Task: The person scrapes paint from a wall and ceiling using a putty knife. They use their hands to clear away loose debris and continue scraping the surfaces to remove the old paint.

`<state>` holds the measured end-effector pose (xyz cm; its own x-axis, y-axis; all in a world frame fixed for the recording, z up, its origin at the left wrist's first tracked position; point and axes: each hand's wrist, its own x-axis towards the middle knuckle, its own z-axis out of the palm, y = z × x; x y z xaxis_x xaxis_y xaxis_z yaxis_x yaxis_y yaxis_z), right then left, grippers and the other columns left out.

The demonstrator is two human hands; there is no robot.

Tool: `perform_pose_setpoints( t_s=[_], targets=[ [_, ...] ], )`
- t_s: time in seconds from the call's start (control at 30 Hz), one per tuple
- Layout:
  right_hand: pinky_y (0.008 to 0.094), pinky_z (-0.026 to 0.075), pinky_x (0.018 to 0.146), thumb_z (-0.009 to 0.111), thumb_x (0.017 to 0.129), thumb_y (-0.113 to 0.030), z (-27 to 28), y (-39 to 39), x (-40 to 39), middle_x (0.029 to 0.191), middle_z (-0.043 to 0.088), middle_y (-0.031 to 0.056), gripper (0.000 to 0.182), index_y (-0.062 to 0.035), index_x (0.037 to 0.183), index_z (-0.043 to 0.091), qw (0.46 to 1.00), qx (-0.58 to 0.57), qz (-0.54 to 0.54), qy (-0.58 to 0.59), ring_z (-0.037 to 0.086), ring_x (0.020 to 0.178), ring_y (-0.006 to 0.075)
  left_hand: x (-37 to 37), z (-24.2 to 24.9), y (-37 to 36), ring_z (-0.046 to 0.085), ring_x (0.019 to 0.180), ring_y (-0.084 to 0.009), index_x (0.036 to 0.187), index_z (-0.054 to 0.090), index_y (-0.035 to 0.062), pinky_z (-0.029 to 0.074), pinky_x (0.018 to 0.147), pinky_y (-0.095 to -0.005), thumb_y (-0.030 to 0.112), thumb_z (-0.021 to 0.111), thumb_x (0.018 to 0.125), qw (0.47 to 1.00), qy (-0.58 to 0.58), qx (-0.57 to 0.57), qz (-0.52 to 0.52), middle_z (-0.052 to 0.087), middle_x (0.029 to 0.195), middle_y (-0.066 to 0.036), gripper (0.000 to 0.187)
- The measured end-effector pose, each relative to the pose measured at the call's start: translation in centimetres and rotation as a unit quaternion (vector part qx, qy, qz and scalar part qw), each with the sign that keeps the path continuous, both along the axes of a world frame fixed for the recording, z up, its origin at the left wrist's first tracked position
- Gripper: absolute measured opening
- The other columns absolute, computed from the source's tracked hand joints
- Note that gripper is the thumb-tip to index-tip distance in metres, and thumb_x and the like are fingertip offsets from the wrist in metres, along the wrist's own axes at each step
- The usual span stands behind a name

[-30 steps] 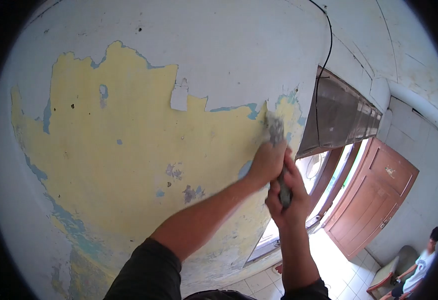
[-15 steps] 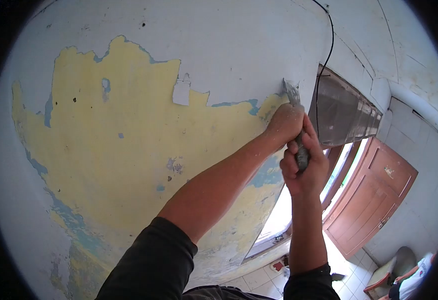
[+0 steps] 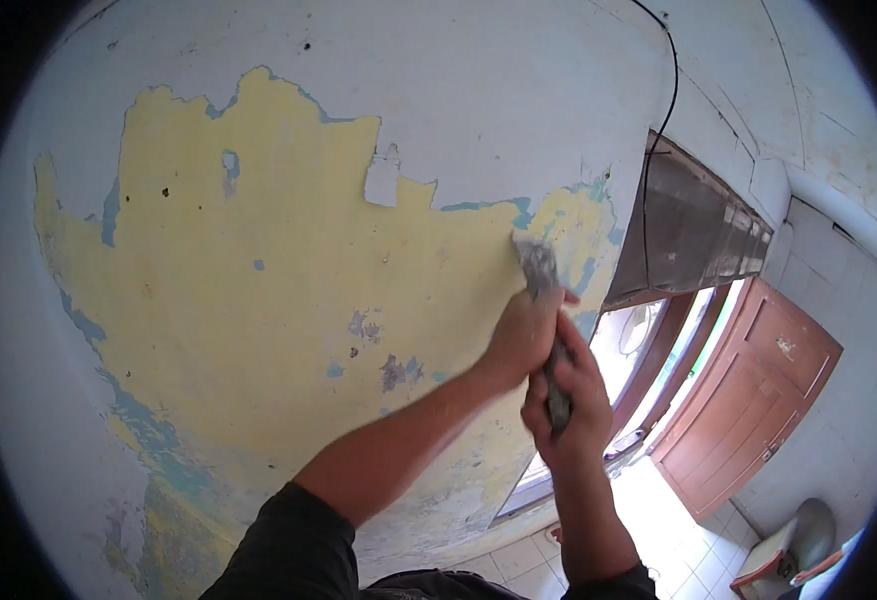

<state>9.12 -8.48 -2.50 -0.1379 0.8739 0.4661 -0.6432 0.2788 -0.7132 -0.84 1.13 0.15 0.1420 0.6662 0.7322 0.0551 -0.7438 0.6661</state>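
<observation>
A grey-smeared paint scraper [image 3: 536,262] is held up against the wall, its blade at the upper left over bare yellow paint. My left hand [image 3: 523,335] is closed around its upper handle, close below the blade. Lower down, my right hand [image 3: 576,400] wraps the handle, whose end [image 3: 558,412] sticks out between thumb and fingers. White paint [image 3: 478,100] covers the wall above a ragged edge with blue-green patches. Beneath that edge spreads a large yellow area [image 3: 288,230].
A black cable [image 3: 674,70] hangs down the wall past a dark panel [image 3: 693,215] over the window. To the right are a brown door [image 3: 753,390] and a chair [image 3: 763,555]. Part of another person's arm [image 3: 820,570] shows at the lower right.
Both hands and the scraper have moved down and left, away from the white edge. More yellow and blue-green shows near the panel, where white paint was.
</observation>
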Motion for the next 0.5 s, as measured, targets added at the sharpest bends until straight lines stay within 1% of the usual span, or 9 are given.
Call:
perform_pose_setpoints(
  t_s=[0.07, 0.13, 0.2, 0.27, 0.3, 0.33, 0.43, 0.47, 0.5],
  targets=[
    [0.022, 0.032, 0.038, 0.05, 0.093, -0.018, 1.4, 2.0, -0.5, 0.077, 0.057, 0.0082, 0.065, -0.0025, 0.154, 0.034, 0.999, 0.051, -0.008, 0.016, 0.04, 0.043, 0.0096, -0.4, 3.0, 0.2, 0.062, 0.075, -0.0178, 0.111, 0.065, 0.0018, 0.05, 0.07, -0.0355, 0.03, 0.046, 0.099, 0.996, 0.066, 0.03, 0.043, 0.061, 0.077, -0.009, 0.036],
    [0.0215, 0.031, 0.038, 0.051, 0.093, -0.02, 2.2, 2.2, -0.1, 0.077, 0.056, 0.0079, 0.065, -0.0018, 0.153, 0.034, 0.998, 0.048, 0.005, 0.034, 0.04, 0.043, 0.0093, 0.1, 5.7, -1.3, 0.064, 0.075, -0.0202, 0.111, 0.064, 0.0, 0.051, 0.069, -0.0376, 0.031, 0.046, 0.097, 0.975, -0.04, -0.204, -0.076, 0.061, 0.075, -0.01, 0.039],
    [0.0211, 0.03, 0.037, 0.053, 0.092, -0.021, 2.3, 1.5, 0.2, 0.077, 0.056, 0.0076, 0.067, -0.0011, 0.153, 0.034, 0.998, 0.056, -0.013, 0.029, 0.039, 0.042, 0.0088, 0.8, 4.1, -0.5, 0.064, 0.077, -0.0181, 0.111, 0.064, -0.0007, 0.051, 0.07, -0.0376, 0.033, 0.047, 0.097, 0.974, -0.052, -0.204, -0.081, 0.062, 0.076, -0.009, 0.04],
    [0.0207, 0.03, 0.037, 0.055, 0.091, -0.022, 0.6, 0.5, 0.3, 0.077, 0.056, 0.0074, 0.068, -0.0005, 0.153, 0.035, 0.998, 0.043, -0.023, 0.025, 0.037, 0.04, 0.0086, 1.2, 0.2, 0.7, 0.064, 0.077, -0.0183, 0.112, 0.065, 0.0006, 0.051, 0.071, -0.038, 0.032, 0.048, 0.096, 0.996, 0.044, 0.047, 0.056, 0.063, 0.077, -0.01, 0.039],
    [0.0207, 0.03, 0.037, 0.055, 0.091, -0.022, 0.1, 0.0, 0.2, 0.077, 0.056, 0.0072, 0.068, -0.0002, 0.152, 0.035, 0.999, 0.034, -0.027, 0.007, 0.037, 0.04, 0.0084, 1.1, 0.4, -0.9, 0.064, 0.079, -0.0234, 0.114, 0.065, 0.0043, 0.051, 0.073, -0.0388, 0.03, 0.045, 0.097, 0.989, -0.038, -0.136, -0.047, 0.064, 0.079, -0.014, 0.037],
    [0.0207, 0.031, 0.037, 0.056, 0.09, -0.022, -0.1, -0.1, 0.1, 0.077, 0.056, 0.0071, 0.068, 0.0001, 0.152, 0.036, 0.999, 0.023, -0.032, -0.011, 0.037, 0.041, 0.0083, 0.7, 0.7, -0.2, 0.064, 0.079, -0.0234, 0.114, 0.065, 0.0043, 0.051, 0.073, -0.0388, 0.03, 0.045, 0.097, 0.989, -0.037, -0.133, -0.048, 0.064, 0.079, -0.014, 0.037],
    [0.0206, 0.031, 0.037, 0.054, 0.09, -0.02, 2.7, 2.5, -0.5, 0.077, 0.055, 0.0062, 0.067, -0.0009, 0.152, 0.037, 0.999, 0.039, -0.025, 0.029, 0.039, 0.043, 0.0077, 0.0, 3.5, 2.3, 0.062, 0.069, -0.022, 0.108, 0.065, -0.0011, 0.051, 0.065, -0.0381, 0.031, 0.046, 0.096, 0.985, 0.103, 0.119, 0.066, 0.062, 0.077, -0.011, 0.039],
    [0.0204, 0.031, 0.037, 0.054, 0.09, -0.019, 3.6, 2.9, -0.7, 0.076, 0.055, 0.0059, 0.066, -0.0013, 0.152, 0.037, 0.997, 0.046, -0.038, 0.054, 0.04, 0.044, 0.0075, 0.2, 4.9, 1.4, 0.062, 0.069, -0.022, 0.108, 0.065, -0.0011, 0.051, 0.065, -0.0381, 0.031, 0.046, 0.096, 0.986, 0.102, 0.117, 0.064, 0.062, 0.077, -0.011, 0.039],
    [0.02, 0.031, 0.037, 0.053, 0.091, -0.019, 4.0, 3.1, -0.3, 0.076, 0.055, 0.0057, 0.065, -0.0019, 0.152, 0.037, 0.996, 0.068, -0.018, 0.053, 0.041, 0.045, 0.0074, 0.5, 6.5, -0.1, 0.061, 0.067, -0.0217, 0.106, 0.065, -0.0025, 0.051, 0.064, -0.0382, 0.031, 0.047, 0.095, 0.999, 0.031, -0.026, -0.013, 0.061, 0.077, -0.011, 0.039]
  ],
)
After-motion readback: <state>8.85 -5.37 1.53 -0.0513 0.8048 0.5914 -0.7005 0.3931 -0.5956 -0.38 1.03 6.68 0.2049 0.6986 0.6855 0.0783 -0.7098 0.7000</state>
